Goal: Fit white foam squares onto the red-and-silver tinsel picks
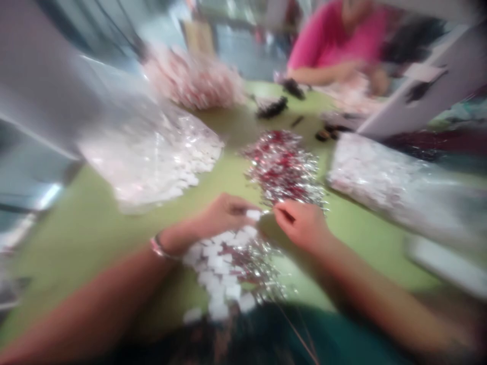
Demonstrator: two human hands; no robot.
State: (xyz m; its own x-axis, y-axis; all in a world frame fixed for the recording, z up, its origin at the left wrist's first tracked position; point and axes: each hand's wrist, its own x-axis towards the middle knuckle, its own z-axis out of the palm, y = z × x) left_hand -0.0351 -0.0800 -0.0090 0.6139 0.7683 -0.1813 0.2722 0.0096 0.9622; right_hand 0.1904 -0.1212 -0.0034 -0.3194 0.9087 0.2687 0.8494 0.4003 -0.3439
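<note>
Over the green table [76,243], my left hand [222,215] pinches a small white square piece [253,214] between thumb and fingers. Close beside it, my right hand [304,223] is closed in a pinch on a thin silvery piece [267,212] that reaches toward the white square; blur hides whether the two are joined. Below my hands lies a pile of white square pieces [216,271], with thin silvery and dark red pieces [262,266] on its right side. Just beyond my right hand is a heap of shiny red and silver pieces [283,165].
On the left lies a clear plastic bag [152,157] of white pieces. Another filled bag [384,172] lies at the right. Pale pink bundles [194,78] and dark clumps [272,107] are farther back. A person in a pink top [323,40] works across the table.
</note>
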